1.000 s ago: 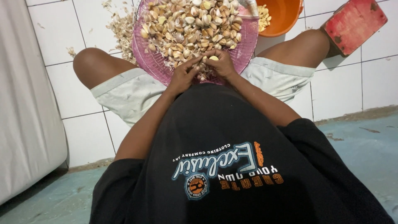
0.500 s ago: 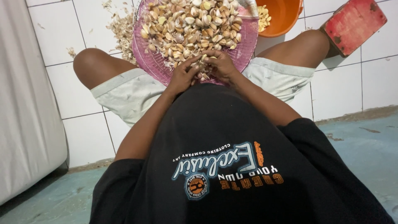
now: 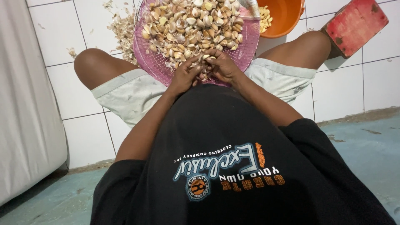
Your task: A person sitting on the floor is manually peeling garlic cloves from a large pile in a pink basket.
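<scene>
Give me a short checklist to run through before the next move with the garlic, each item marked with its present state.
1. Both hands meet at the near edge of the basket: left hand and right hand are together there. Ok.
2. A garlic clove sits between the fingers: a pale piece shows at the fingertips. Ok.
3. The pink basket rests steady between the knees: level, heaped with cloves. Ok.
4. The orange bowl is near, beyond the basket, holding some peeled cloves. Ok.
5. Loose skins lie on the white tiles beside the basket. Not ok.
6. Whether the held clove is fully peeled: cannot tell.
</scene>
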